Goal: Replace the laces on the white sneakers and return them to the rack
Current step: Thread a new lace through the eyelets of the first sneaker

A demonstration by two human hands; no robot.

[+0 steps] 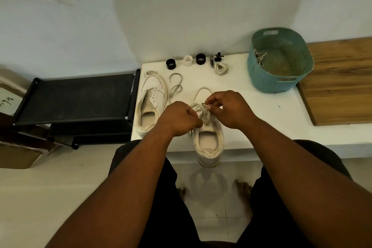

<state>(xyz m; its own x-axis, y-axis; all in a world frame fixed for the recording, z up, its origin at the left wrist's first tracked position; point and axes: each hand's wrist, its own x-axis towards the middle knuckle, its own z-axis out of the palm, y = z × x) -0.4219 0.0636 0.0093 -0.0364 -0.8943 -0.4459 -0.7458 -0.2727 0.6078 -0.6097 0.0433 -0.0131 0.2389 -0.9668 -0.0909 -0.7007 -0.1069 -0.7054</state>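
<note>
A white sneaker [209, 143] stands on the white table [261, 119] with its heel over the front edge. A lace [198, 107] runs through its upper eyelets. My left hand [179, 119] pinches one strand of the lace over the tongue. My right hand [227, 108] pinches the other end near the eyelets. The second white sneaker [150, 104], without lace, lies to the left. A loose lace [175, 86] curls between the two shoes. The black shoe rack [80, 98] stands left of the table.
A teal perforated basket [279, 60] at the back right holds an old lace. A coiled lace bundle [221, 68], two black rings [171, 64] and a white ring [188, 60] line the back edge. A wooden board [340, 84] lies at the right. My bare feet show below.
</note>
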